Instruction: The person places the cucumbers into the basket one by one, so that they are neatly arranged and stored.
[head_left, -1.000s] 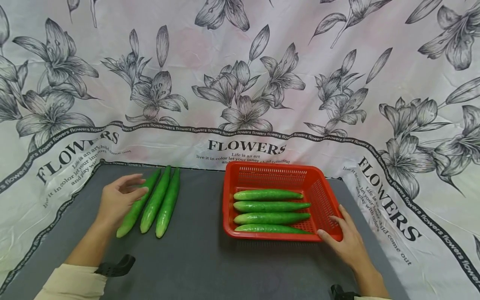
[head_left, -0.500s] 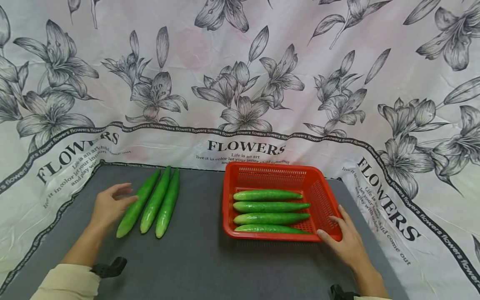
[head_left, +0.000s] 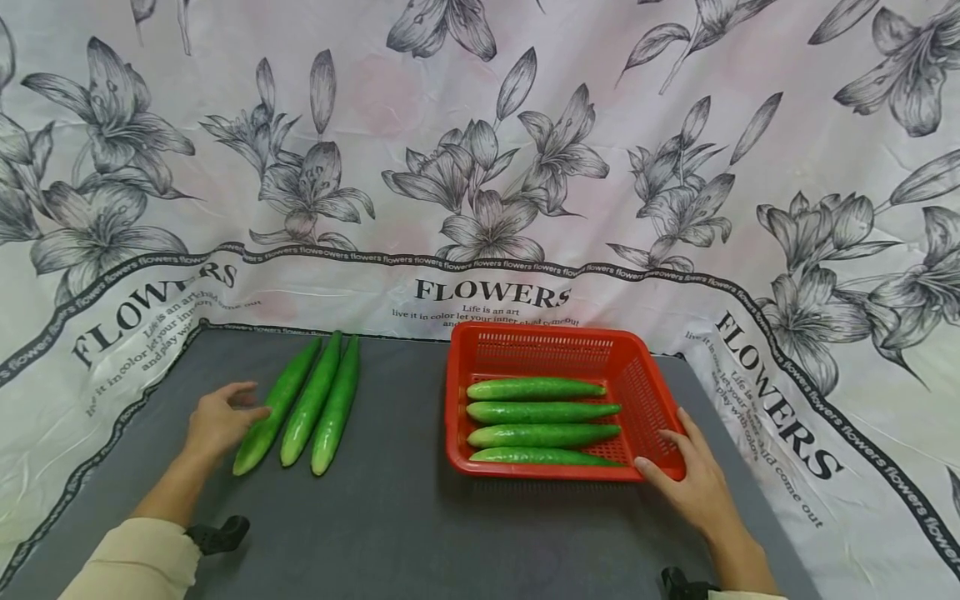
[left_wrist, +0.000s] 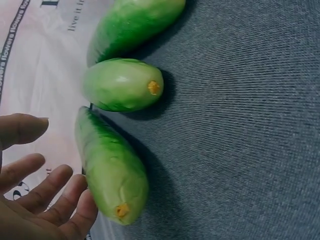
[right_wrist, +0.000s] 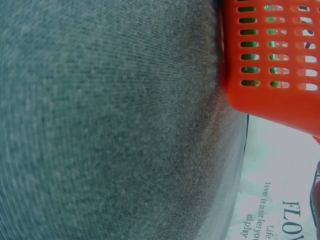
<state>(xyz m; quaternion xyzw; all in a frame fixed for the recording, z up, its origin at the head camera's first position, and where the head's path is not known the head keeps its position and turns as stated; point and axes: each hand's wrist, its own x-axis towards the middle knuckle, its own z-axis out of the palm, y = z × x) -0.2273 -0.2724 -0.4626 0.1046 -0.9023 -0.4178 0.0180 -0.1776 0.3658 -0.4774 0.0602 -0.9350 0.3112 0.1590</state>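
My left hand (head_left: 221,421) is beside the leftmost of three green cucumbers (head_left: 277,407), its fingers loosely bent and holding nothing. In the left wrist view, the fingertips come close to that cucumber (left_wrist: 117,180); whether they touch it I cannot tell. The middle cucumber (head_left: 311,404) and the right one (head_left: 337,408) lie alongside, pointing away from me. My right hand (head_left: 693,475) holds the front right corner of a red plastic basket (head_left: 652,392), thumb at the front rim and fingers over the right rim. Several cucumbers (head_left: 543,412) lie crosswise in the basket, stacked in a row front to back.
A dark grey tabletop (head_left: 390,517) carries everything, with bare surface between the loose cucumbers and the basket. Behind it and at both sides hangs a white cloth (head_left: 337,283) printed with flowers and lettering. Black straps with mounts (head_left: 217,535) sit on the wrists.
My left hand has drawn back left and down from over the leftmost cucumber to its left side. The right hand, basket and cucumbers stay in place.
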